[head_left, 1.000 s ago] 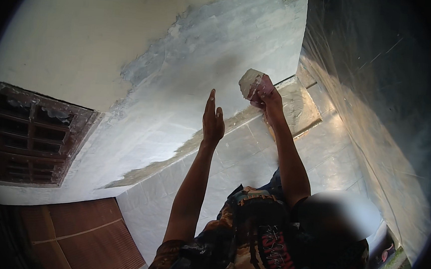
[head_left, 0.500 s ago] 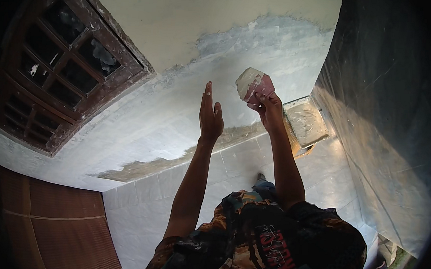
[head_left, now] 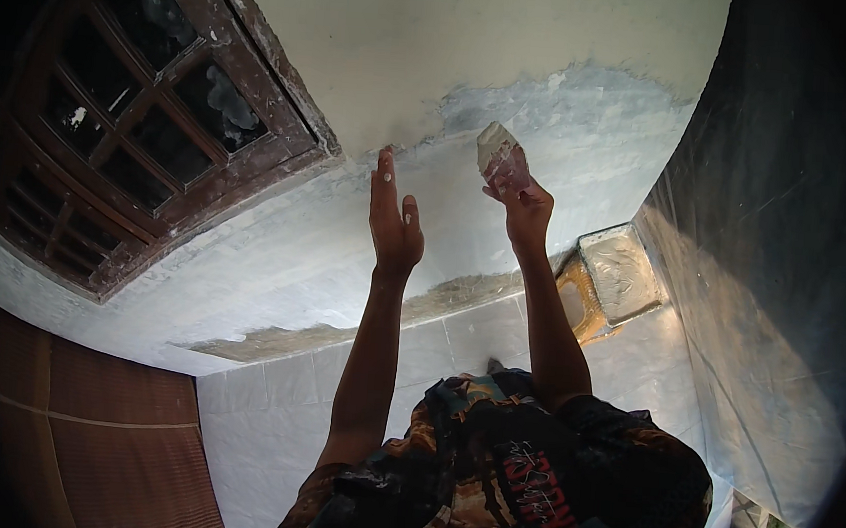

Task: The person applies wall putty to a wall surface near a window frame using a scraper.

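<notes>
Both arms reach up before the plastered wall point(head_left: 547, 37). My left hand point(head_left: 394, 213) is open with fingers stretched out and pale smears on them; its fingertips are near the wall, though contact is unclear. My right hand point(head_left: 525, 207) grips a pink scraper point(head_left: 516, 170), its upper part coated with pale putty, also in front of the wall. Low at the right, a square tray of pale putty point(head_left: 617, 263) rests by a yellow object point(head_left: 590, 327), partly hidden.
A dark wooden window point(head_left: 155, 98) is at upper left, brown ribbed panels point(head_left: 116, 449) at lower left. Plastic sheeting point(head_left: 768, 376) hangs along the right. Light floor tiles point(head_left: 262, 459) lie below, with my foot point(head_left: 494, 365) partly showing on them.
The view has shifted, bringing more window in. My left hand has moved up and left in the picture. The scraper in my right hand has turned and looks narrower.
</notes>
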A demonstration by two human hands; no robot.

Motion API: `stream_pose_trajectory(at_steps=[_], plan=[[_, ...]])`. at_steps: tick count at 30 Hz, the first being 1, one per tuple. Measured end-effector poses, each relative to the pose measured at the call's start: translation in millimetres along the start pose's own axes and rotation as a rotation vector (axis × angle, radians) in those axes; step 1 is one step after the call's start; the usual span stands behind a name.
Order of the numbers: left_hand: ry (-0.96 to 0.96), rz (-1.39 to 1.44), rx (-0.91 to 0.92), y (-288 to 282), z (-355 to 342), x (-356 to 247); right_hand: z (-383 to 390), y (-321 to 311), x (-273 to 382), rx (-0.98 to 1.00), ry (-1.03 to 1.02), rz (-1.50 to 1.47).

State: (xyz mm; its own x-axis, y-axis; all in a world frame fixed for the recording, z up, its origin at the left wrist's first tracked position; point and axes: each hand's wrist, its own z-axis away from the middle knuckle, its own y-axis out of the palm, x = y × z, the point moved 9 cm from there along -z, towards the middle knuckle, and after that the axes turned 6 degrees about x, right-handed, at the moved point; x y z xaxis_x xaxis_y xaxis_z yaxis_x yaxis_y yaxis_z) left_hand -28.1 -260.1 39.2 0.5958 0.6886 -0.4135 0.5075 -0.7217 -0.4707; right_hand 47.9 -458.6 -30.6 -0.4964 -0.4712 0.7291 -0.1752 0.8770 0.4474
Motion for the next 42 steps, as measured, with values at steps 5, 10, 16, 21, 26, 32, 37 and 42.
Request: stream_pose_trajectory(at_steps=[5,10,16,21,26,32,37,42], plan=[[0.065,-0.079,-0.023,1.3,-25.0,16.1,-23.9,4.7,-19.6,-0.084,-0.104,0.290],[0.147,-0.062,0.022,1.3,-43.0,25.9,-37.4,39.5,2.2,-0.169,-0.291,0.755],[0.191,-0.053,0.056,-15.1,-56.2,41.1,-44.8,68.4,-5.5,-0.270,-0.498,0.971],[0.273,-0.028,0.081,-33.3,-57.5,56.7,-49.7,83.2,-26.8,-0.315,-0.417,1.131],[0.318,0.023,0.112,-40.3,-55.9,64.4,-37.5,109.9,-63.6,-0.316,-0.382,1.206],[0.338,0.003,0.127,-50.4,-56.0,77.1,-11.4,127.4,-27.8,-0.350,-0.494,1.034],[0.345,0.031,0.116,-43.1,-57.9,68.9,-46.5,94.9,-20.3,-0.479,-0.482,1.184],[0.351,0.024,0.122,-36.3,-55.0,66.5,-9.0,130.4,-67.5,-0.279,-0.480,1.177]])
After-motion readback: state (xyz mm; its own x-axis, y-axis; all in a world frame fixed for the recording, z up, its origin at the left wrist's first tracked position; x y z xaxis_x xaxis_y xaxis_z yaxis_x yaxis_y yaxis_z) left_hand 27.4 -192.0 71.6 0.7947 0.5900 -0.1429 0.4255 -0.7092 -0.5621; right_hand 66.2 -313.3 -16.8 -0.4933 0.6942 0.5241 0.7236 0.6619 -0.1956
